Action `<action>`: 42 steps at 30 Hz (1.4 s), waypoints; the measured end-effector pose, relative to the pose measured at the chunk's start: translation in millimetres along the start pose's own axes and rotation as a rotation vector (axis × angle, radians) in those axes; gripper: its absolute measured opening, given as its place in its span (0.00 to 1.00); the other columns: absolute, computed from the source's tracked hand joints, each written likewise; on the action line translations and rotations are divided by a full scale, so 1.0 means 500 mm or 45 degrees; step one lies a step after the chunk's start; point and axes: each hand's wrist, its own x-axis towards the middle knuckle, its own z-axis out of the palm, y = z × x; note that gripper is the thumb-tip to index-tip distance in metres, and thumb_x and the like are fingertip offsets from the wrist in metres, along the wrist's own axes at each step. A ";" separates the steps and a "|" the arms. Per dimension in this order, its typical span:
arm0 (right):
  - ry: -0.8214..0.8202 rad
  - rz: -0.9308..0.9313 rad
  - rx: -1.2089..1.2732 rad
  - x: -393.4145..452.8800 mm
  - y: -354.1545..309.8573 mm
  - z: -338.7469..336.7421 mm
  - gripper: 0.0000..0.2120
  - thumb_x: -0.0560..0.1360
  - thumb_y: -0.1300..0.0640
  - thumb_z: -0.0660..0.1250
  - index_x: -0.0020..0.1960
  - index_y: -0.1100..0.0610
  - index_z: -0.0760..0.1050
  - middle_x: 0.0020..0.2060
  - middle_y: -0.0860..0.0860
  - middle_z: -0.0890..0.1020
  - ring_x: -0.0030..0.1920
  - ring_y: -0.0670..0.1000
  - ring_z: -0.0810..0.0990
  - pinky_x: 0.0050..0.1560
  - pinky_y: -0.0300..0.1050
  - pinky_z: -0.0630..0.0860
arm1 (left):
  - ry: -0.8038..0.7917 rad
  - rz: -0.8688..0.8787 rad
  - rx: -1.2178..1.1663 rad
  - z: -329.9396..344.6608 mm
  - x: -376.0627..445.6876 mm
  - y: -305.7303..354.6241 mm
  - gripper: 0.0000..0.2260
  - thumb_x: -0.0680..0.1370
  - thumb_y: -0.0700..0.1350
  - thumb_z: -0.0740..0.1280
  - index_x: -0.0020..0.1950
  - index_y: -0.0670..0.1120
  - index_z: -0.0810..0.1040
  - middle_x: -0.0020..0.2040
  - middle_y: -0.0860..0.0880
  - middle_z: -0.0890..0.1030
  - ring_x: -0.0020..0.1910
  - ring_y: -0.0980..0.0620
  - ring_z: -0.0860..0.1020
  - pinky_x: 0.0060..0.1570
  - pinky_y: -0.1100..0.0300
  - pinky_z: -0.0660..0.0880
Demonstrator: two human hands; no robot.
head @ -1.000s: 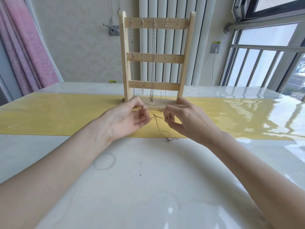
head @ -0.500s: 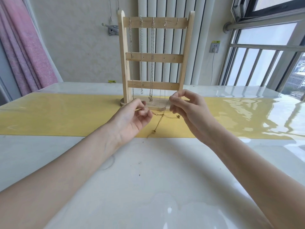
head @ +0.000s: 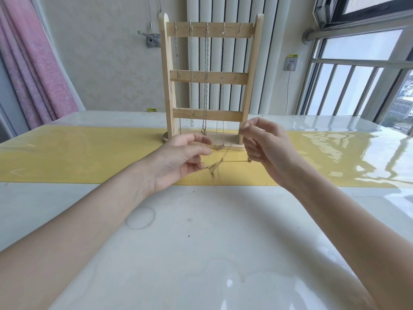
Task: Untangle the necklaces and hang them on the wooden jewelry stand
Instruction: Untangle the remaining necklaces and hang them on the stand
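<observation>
Gold necklace (head: 228, 161) now lifted off the tabletop, stretched between left hand (head: 178, 161) and right hand (head: 266, 151), pinched by both, before the wooden jewelry stand (head: 210, 77). Knot loosened since; free hook (head: 240, 27) at the stand's right awaits.

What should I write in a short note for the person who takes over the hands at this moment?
Left hand: pinches one end of the gold necklace at its lower fingertips.
Right hand: fingers curled, holds the other part of the chain, raised beside the stand's right post.
The chain hangs between the hands with a tangle in the middle, above the yellow runner.
Done: four necklaces hang on the top bar of the wooden jewelry stand.
Left: free the tangle, hang this chain on the free rightmost hook.
</observation>
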 end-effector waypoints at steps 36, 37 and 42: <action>0.060 -0.452 -0.974 0.000 0.016 0.014 0.15 0.74 0.62 0.65 0.29 0.65 0.74 0.20 0.49 0.65 0.24 0.46 0.62 0.26 0.36 0.60 | 0.245 0.788 1.393 0.015 0.004 -0.037 0.06 0.74 0.40 0.70 0.41 0.49 0.75 0.37 0.55 0.66 0.32 0.60 0.67 0.37 0.62 0.64; 0.032 -0.433 -0.981 -0.001 0.014 0.014 0.15 0.75 0.62 0.64 0.31 0.65 0.77 0.19 0.48 0.67 0.24 0.46 0.64 0.26 0.35 0.61 | 0.246 0.799 1.391 0.014 0.004 -0.038 0.07 0.74 0.40 0.70 0.41 0.49 0.74 0.38 0.56 0.67 0.32 0.59 0.67 0.37 0.62 0.65; -0.049 -0.342 -1.011 -0.002 0.012 0.013 0.14 0.75 0.61 0.62 0.33 0.60 0.80 0.16 0.46 0.65 0.23 0.46 0.64 0.25 0.35 0.61 | 0.187 0.759 1.328 0.010 0.003 -0.041 0.05 0.73 0.40 0.71 0.39 0.48 0.78 0.33 0.57 0.70 0.30 0.58 0.68 0.34 0.69 0.64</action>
